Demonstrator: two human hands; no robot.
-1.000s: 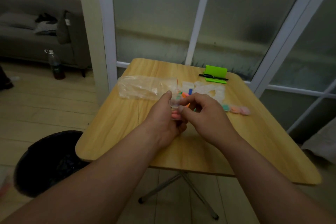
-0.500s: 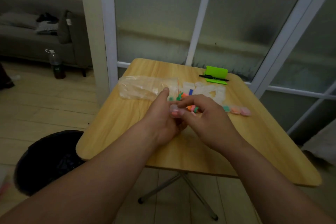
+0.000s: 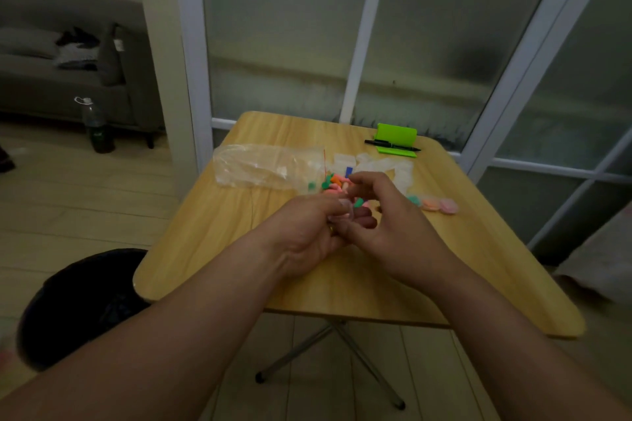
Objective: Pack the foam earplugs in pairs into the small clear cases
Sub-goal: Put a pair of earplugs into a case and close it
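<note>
My left hand [image 3: 304, 232] grips a small clear case [image 3: 343, 212] above the middle of the wooden table [image 3: 212, 232]. My right hand [image 3: 386, 215] curls round the same case from the right, its fingers meeting the left hand's. What is inside the case is hidden. A pile of coloured foam earplugs [image 3: 333, 181] lies just beyond the hands. Several empty clear cases [image 3: 383, 166] are strewn behind the pile. Three filled cases [image 3: 434, 204] sit in a row to the right.
A crumpled clear plastic bag [image 3: 263, 167] lies at the table's left. A green stand with a black pen [image 3: 393, 146] is at the far edge by the glass door. A black bin [image 3: 82, 304] stands on the floor at the left.
Both hands stayed together over the table's middle. The right hand's fingers have shifted on the case, and the left thumb has come down onto it.
</note>
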